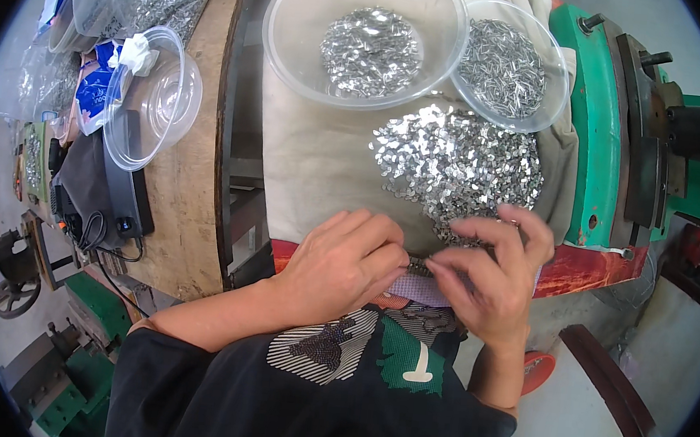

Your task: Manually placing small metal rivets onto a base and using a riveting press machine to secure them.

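Note:
My left hand (346,260) rests at the near edge of the cloth, its fingers curled and pinched together; whatever they hold is hidden. Between the two hands shows a short dark strip (418,266), too small to make out. My right hand (499,273) is beside it, thumb and fingers apart, the fingertips by the near side of a pile of small shiny metal pieces (463,162). Behind the pile stand a large clear plastic bowl (285,55) with flat metal pieces (373,50) and a smaller clear tub (559,95) with thin metal pins (504,70).
A beige cloth (312,174) covers the work surface. Green machinery (595,132) stands close on the right. At left, a wooden table (186,237) carries an empty clear tub (162,131), a black power strip (128,182) and bags. A red bowl (536,372) sits low at right.

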### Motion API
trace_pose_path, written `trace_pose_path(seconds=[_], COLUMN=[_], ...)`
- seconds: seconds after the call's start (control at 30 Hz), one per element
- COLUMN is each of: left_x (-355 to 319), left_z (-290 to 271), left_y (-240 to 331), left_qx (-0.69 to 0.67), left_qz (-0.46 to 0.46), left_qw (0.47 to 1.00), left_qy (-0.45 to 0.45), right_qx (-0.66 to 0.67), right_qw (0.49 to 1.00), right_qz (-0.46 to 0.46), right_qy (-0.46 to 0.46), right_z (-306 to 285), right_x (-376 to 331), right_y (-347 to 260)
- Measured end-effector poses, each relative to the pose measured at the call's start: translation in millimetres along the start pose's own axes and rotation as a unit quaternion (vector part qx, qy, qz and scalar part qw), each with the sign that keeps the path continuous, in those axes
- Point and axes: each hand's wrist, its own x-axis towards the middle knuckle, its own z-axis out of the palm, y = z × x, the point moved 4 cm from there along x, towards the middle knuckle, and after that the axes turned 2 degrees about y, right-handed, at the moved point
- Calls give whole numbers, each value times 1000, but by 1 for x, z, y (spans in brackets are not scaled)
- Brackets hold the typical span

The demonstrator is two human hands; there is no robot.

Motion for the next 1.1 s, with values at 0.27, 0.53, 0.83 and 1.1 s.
trace_pose_path(seconds=[0.27, 0.53, 0.83, 1.1], left_x=[1, -3, -8, -7], left_z=[0, -1, -14, -10], left_y=[0, 0, -4, -3], left_qx=[-1, 38, 15, 33], left_qz=[7, 23, -9, 11], left_qw=[1000, 999, 1000, 999], left_qy=[-9, -28, 2, 7], right_qx=[-78, -121, -97, -14], right_qw=[996, 992, 994, 994], right_qz=[27, -21, -43, -24], right_qy=[-18, 8, -34, -103], right_z=[5, 13, 23, 22], right_x=[-27, 15, 34, 40], right_y=[-12, -5, -9, 2])
